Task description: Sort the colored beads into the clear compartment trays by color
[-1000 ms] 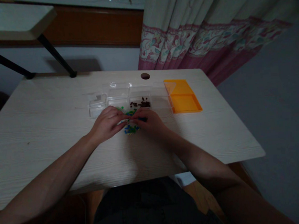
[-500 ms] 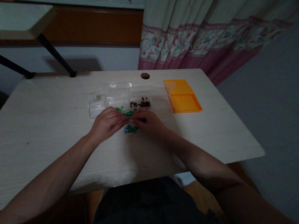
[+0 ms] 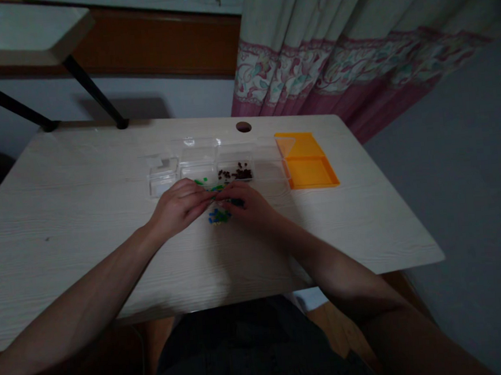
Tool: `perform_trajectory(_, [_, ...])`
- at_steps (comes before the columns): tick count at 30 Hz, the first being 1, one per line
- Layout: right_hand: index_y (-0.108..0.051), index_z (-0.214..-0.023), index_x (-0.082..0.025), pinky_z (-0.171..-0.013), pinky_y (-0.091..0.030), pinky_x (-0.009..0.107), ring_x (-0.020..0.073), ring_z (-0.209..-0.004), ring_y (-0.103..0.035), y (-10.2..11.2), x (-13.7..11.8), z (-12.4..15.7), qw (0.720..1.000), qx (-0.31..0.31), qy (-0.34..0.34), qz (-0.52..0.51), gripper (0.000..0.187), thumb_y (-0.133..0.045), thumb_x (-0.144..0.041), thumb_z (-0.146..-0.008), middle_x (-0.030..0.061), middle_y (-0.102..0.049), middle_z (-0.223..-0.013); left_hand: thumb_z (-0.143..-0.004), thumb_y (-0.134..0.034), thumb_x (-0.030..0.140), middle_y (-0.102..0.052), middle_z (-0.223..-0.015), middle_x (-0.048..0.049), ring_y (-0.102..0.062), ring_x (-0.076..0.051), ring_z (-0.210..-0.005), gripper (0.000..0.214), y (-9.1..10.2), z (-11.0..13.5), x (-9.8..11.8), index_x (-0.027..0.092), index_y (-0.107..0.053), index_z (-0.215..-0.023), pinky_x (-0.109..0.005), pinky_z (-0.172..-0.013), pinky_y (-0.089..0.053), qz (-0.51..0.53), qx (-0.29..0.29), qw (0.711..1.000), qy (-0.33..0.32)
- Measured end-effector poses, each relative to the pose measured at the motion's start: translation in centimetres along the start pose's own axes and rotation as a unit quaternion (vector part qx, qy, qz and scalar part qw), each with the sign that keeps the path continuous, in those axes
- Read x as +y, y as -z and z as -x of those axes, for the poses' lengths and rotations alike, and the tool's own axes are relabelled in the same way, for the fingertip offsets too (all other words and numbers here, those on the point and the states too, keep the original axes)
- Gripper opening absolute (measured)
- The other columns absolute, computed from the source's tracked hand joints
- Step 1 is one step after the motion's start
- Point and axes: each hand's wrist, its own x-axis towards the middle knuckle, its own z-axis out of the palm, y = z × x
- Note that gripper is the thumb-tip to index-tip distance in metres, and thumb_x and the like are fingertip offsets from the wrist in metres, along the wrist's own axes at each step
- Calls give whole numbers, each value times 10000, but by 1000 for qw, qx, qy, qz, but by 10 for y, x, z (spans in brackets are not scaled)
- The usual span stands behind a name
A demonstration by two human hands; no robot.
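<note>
A heap of small green and blue beads (image 3: 218, 215) lies on the pale wooden table (image 3: 84, 223) in front of me. My left hand (image 3: 180, 207) and my right hand (image 3: 247, 206) meet over the heap, fingertips pinched together and touching each other above the beads. What the fingers pinch is too small to make out. Just behind the hands stands a row of clear plastic boxes (image 3: 197, 167); one of them holds dark brown beads (image 3: 237, 173).
An open orange box (image 3: 307, 161) lies to the right of the clear boxes. A round cable hole (image 3: 243, 127) sits near the table's far edge. A patterned curtain (image 3: 330, 48) hangs behind, and a second tabletop (image 3: 17, 32) stands at the far left.
Both hands have stayed over the bead heap, with only small finger movements; the right hand has edged slightly towards the left hand.
</note>
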Motion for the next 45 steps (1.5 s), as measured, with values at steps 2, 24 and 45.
perform_trajectory(2, [-729, -996, -219, -878, -489, 334, 172, -937, -621, 0, 0, 0, 1000, 2, 8, -2, 184, -603, -231, -863, 45, -680, -954, -919, -575, 268, -709, -944, -61, -624, -184, -886, 251, 0, 0, 0, 216, -687, -1136, -346, -830, -503, 0, -1, 1000, -1])
perform_trajectory(24, [-720, -1042, -234, -910, -465, 354, 188, -970, -600, 7, -3, -2, 995, 73, -41, 60, 269, -548, -141, -858, 48, -684, -973, -919, -576, 282, -725, -896, -60, -632, -191, -847, 225, 2, -1, 0, 214, -714, -1083, -360, -814, -502, -33, 37, 998, 40])
perform_trajectory(45, [-734, -1021, -224, -938, -405, 436, 264, -1048, -491, 6, 1, 5, 966, 34, -22, 257, 212, -620, -339, -884, 88, -629, -1040, -904, -607, 378, -686, -931, -49, -575, -218, -926, 197, 0, 1, -12, 246, -721, -995, -422, -892, -432, -82, 101, 983, 132])
